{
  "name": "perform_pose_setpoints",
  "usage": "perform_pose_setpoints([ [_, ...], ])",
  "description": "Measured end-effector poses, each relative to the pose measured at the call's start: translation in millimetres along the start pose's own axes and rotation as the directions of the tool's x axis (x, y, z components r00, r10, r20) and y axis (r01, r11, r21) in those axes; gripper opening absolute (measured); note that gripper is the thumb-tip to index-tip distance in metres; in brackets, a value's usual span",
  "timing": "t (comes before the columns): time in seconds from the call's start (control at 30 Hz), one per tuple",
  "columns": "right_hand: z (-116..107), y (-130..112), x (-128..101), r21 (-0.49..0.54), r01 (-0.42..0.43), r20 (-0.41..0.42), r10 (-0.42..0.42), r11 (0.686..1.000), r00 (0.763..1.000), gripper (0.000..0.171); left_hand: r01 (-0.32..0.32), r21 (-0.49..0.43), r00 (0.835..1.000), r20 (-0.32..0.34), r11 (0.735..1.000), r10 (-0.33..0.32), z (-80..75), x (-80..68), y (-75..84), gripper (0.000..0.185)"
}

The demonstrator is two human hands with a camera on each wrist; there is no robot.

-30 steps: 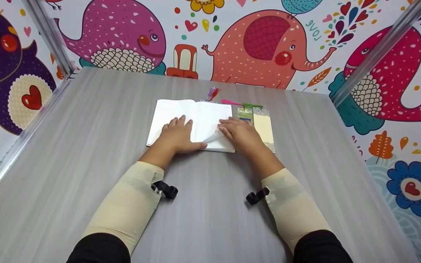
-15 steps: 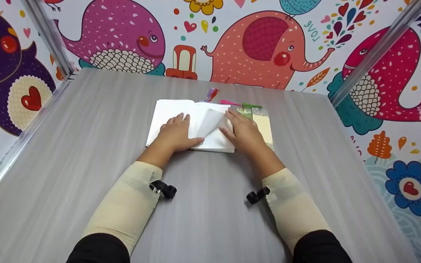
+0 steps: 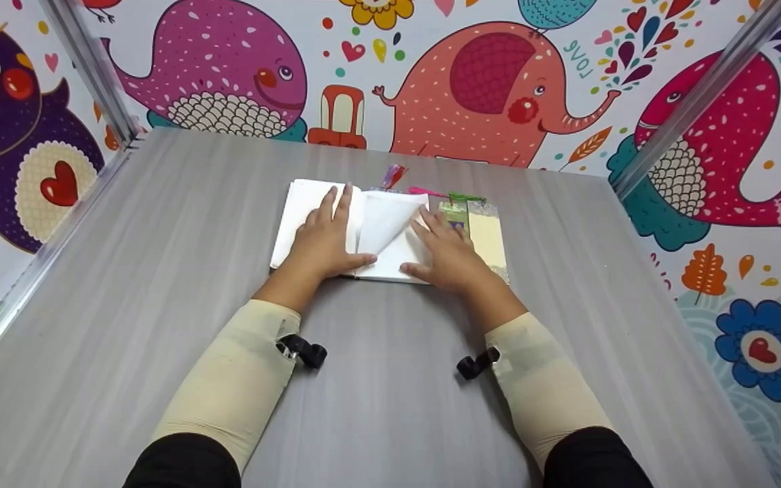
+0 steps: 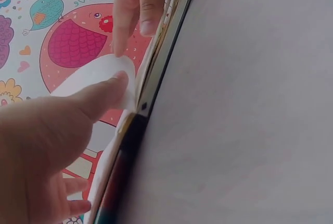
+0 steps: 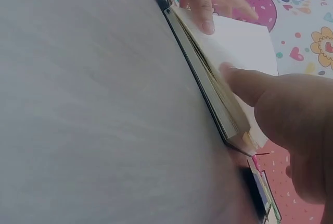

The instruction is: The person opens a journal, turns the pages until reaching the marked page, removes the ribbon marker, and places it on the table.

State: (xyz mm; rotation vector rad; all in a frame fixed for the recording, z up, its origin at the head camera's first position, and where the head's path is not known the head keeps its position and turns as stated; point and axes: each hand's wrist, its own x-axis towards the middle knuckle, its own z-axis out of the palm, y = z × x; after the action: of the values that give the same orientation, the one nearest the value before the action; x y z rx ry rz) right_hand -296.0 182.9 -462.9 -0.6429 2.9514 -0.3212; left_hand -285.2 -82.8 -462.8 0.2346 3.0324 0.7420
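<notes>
So you're mid page-turn in the frame's centre: left hand (image 3: 326,245) flat on the open book (image 3: 295,210), right hand (image 3: 450,252) open-fingered under the lifted page (image 3: 382,227), grasping nothing, and next it probably wants sweeping leftwards.

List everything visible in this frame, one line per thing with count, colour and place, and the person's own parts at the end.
open book: one, white pages, dark cover, middle of the table toward the far edge
lifted page: one, white, curling up over the book's right half
bookmarks: at least two, green and cream, flat on the table right of the book
tassels: several, pink, red and green, at the book's far edge
table: one, grey wood grain
wall panels: cartoon animals, many colours, behind and beside the table
wrist cameras: two, black, on the forearms
sleeves: two, cream over black
left hand: flat on the left page
right hand: on the right page, fingers against the lifted page
</notes>
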Motion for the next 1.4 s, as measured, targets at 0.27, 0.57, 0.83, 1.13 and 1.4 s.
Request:
perform_pose_setpoints([
  [0.27, 2.8, 0.7, -0.4, -0.003, 0.048, 0.150, -0.047, 0.999, 0.988, 0.089, -0.066, 0.104, 0.996, -0.060, 0.992, 0.073, -5.4, -0.2, 3.1, 0.142],
  [0.57, 3.0, -0.5, -2.9, 0.009, 0.073, 0.215, -0.074, 0.997, 0.974, 0.083, -0.078, 0.162, 0.993, -0.072, 0.984, 0.090, -9.8, -1.0, 4.6, 0.139],
  [0.83, 2.0, -1.5, -4.3, 0.023, 0.072, 0.229, -0.075, 0.997, 0.971, 0.083, -0.041, 0.140, 0.994, -0.091, 0.989, 0.054, -11.7, -1.3, 4.3, 0.136],
  [1.13, 2.4, -1.5, -3.9, 0.019, 0.070, 0.230, -0.073, 0.997, 0.970, 0.083, 0.005, 0.150, 0.985, -0.172, 0.989, 0.021, -13.8, -1.9, 4.3, 0.132],
  [1.4, 2.1, -2.3, -3.1, 0.015, 0.064, 0.236, -0.066, 0.998, 0.969, 0.083, -0.006, 0.164, 0.991, -0.130, 0.986, 0.028, -14.0, -2.2, 4.5, 0.127],
])
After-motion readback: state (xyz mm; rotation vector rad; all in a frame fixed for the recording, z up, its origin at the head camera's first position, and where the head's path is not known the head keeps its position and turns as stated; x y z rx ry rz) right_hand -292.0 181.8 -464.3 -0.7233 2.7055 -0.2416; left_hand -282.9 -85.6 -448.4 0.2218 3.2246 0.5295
